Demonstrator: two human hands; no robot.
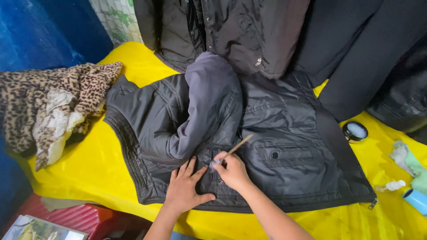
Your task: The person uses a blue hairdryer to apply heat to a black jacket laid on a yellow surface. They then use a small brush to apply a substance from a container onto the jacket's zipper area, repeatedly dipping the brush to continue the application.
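A dark grey padded jacket (284,129) lies spread on a yellow-covered table (89,169), one sleeve folded across its front. My left hand (184,189) rests flat on the jacket near its lower hem, fingers apart. My right hand (231,171) grips a thin wooden-handled brush (238,145), its pale tip pressed against the jacket fabric right beside my left fingertips. A snap button (275,155) shows on the pocket flap to the right.
A leopard-print cloth (53,102) is heaped at the left. Dark jackets (240,31) hang behind. A small round open tin (355,131), crumpled rags (407,160), a small white bottle (393,185) and a blue cylinder (416,200) lie at the right. A red surface (80,218) sits below the table.
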